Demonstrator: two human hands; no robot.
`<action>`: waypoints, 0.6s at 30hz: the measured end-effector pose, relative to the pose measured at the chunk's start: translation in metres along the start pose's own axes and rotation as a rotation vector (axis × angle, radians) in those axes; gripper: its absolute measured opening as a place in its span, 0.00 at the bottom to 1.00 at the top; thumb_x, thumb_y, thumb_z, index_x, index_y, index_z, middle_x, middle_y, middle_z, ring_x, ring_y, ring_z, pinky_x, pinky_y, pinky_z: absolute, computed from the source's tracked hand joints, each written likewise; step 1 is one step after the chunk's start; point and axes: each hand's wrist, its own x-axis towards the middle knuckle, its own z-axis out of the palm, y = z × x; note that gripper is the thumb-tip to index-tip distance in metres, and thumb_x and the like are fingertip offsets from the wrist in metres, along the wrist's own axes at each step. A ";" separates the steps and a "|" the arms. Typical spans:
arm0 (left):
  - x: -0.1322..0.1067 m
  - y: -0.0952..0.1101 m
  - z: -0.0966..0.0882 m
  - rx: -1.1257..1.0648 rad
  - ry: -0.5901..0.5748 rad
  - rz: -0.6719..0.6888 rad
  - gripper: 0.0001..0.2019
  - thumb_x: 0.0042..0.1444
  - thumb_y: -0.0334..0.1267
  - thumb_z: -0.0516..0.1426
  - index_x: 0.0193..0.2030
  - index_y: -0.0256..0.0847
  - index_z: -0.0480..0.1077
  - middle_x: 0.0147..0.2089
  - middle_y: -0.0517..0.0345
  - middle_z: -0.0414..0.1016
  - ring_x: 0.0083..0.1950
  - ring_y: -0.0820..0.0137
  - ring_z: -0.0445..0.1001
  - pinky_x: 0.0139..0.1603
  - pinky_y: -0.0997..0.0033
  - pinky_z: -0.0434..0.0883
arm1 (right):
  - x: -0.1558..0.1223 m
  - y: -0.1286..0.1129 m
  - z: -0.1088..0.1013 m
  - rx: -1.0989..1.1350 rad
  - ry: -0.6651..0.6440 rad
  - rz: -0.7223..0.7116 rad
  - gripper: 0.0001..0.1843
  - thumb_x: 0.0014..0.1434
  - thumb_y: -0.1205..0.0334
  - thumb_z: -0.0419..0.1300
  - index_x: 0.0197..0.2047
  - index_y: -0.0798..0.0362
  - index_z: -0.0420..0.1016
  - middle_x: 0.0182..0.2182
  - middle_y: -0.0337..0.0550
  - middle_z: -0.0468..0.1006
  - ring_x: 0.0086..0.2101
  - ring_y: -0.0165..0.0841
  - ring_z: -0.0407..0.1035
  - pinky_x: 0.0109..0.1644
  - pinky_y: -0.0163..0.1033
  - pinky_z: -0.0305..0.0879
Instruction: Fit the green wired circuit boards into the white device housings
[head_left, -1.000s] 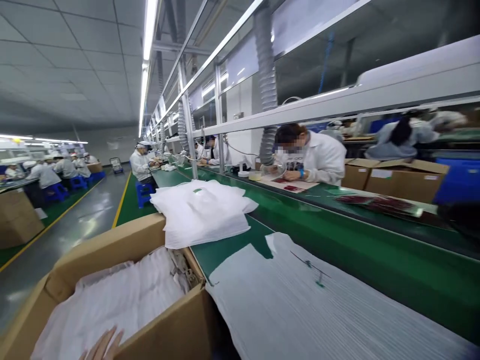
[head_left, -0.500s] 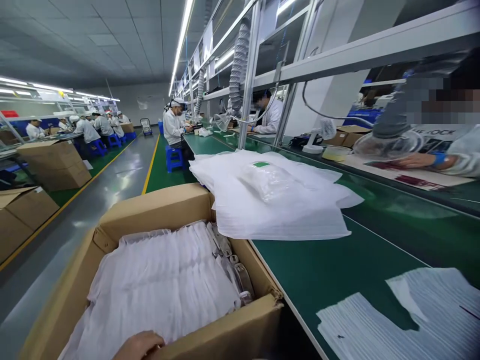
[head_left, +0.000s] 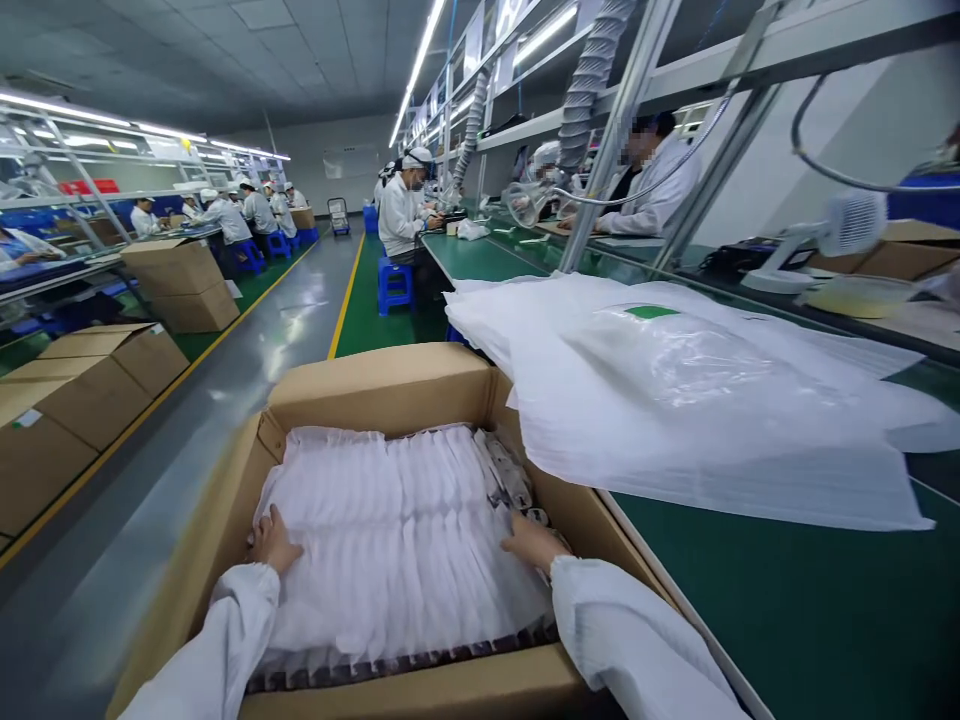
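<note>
Both hands have come into the cardboard box (head_left: pixel 379 385). Left hand (head_left: pixel 271 541) and right hand (head_left: pixel 532 542) grip the white foam bags (head_left: pixel 397 540), one at each side.

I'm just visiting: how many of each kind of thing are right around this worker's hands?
Bare hands: 2, the left hand and the right hand, both on the foam
Open brown cardboard box: 1
Layer of white ribbed foam wrapping inside it: 1
Pile of white foam sheets on the green conveyor belt: 1
Clear plastic bag with a green label on that pile: 1
Total: 6
</note>
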 end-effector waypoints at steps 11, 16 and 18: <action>0.000 -0.002 -0.037 -0.370 0.298 0.121 0.09 0.54 0.39 0.51 0.35 0.34 0.65 0.38 0.55 0.67 0.42 0.68 0.66 0.44 0.61 0.64 | 0.002 -0.008 -0.001 0.118 -0.081 0.073 0.11 0.56 0.59 0.53 0.27 0.58 0.66 0.26 0.37 0.68 0.29 0.26 0.64 0.35 0.37 0.62; -0.030 0.012 -0.073 -0.741 0.602 0.211 0.08 0.50 0.39 0.49 0.31 0.36 0.63 0.47 0.50 0.63 0.52 0.64 0.60 0.55 0.63 0.56 | -0.020 -0.045 -0.010 0.507 0.041 -0.035 0.11 0.56 0.62 0.48 0.23 0.54 0.57 0.21 0.33 0.60 0.25 0.25 0.58 0.31 0.33 0.57; -0.045 0.019 -0.082 -0.902 0.598 0.272 0.09 0.46 0.40 0.49 0.31 0.37 0.64 0.51 0.50 0.62 0.54 0.62 0.59 0.57 0.67 0.54 | -0.035 -0.067 -0.012 0.671 0.069 -0.102 0.08 0.54 0.64 0.45 0.24 0.52 0.53 0.21 0.33 0.56 0.25 0.25 0.56 0.31 0.32 0.56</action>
